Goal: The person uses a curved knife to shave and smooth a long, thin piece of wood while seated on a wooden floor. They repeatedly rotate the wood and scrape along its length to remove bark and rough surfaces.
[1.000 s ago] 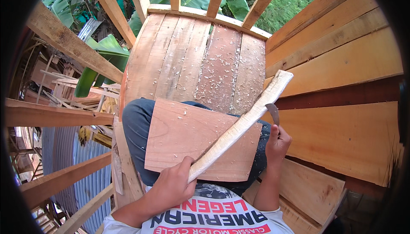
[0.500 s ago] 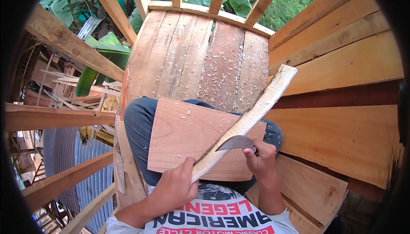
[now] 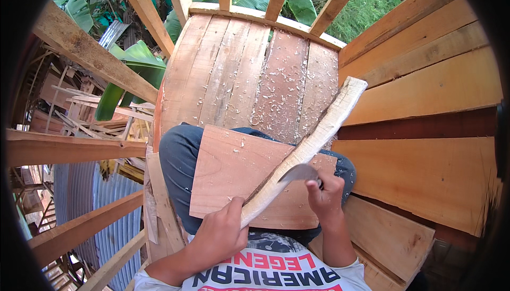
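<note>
My left hand [image 3: 222, 232] is closed round the near end of a long pale stick of wood [image 3: 313, 138], with strips of dark bark along its left edge. The stick slants up and away to the right, over a flat wooden board [image 3: 226, 177] resting across my lap. In my right hand [image 3: 325, 193] is a knife with a curved, hooked blade [image 3: 298, 172]; its handle is mostly hidden by my fingers. The blade lies against the stick near its middle, tip pointing left. A few small shavings dot the board.
Wood shavings are scattered over the plank floor [image 3: 281, 84] ahead. Wooden rails [image 3: 79, 150] and posts stand at the left and far side, with banana leaves [image 3: 141, 65] beyond. A plank wall [image 3: 419, 171] rises on the right; a low wooden bench [image 3: 390, 235] is beside my right arm.
The blade has slid a little along the stick, away from its near end, and my right hand has moved slightly with it. The whole view has shifted slightly.
</note>
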`<state>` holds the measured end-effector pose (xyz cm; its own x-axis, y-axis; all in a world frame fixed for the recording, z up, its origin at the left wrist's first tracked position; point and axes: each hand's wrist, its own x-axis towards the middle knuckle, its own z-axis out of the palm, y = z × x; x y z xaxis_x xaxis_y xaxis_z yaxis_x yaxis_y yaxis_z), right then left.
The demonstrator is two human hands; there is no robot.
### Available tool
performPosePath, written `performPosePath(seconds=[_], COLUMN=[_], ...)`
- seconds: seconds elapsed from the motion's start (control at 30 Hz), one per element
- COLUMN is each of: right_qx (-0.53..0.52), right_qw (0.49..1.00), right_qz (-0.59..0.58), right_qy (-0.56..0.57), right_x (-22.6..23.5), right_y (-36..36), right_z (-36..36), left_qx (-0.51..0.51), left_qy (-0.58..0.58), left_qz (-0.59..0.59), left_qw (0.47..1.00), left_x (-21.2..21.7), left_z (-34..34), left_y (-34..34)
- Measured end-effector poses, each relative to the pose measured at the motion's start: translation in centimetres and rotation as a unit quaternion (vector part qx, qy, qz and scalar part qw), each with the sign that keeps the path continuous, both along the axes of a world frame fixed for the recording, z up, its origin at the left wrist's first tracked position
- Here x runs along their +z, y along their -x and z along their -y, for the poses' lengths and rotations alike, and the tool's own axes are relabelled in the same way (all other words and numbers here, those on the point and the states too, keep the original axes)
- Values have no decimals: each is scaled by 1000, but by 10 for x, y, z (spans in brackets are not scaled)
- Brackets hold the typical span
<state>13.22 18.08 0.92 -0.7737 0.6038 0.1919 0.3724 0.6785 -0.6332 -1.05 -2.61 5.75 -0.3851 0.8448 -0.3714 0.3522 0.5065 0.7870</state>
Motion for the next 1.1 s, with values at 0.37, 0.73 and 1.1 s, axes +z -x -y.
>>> performPosePath(seconds=[0.37,0.73,1.1], right_qx=[57,-210,73], right_qw=[995,968,993], right_qz=[-34,-93,-91], right_qy=[-68,103,11], right_x=[2,-2,4], right_y=[10,2,7], right_z=[-2,-43,8], left_qx=[1,-30,-31], left_qy=[-49,-33,-21], left_qz=[1,12,11], left_qw=[999,999,999], left_x=[1,-2,-2], left_z=[10,20,19], left_y=[5,-1,1])
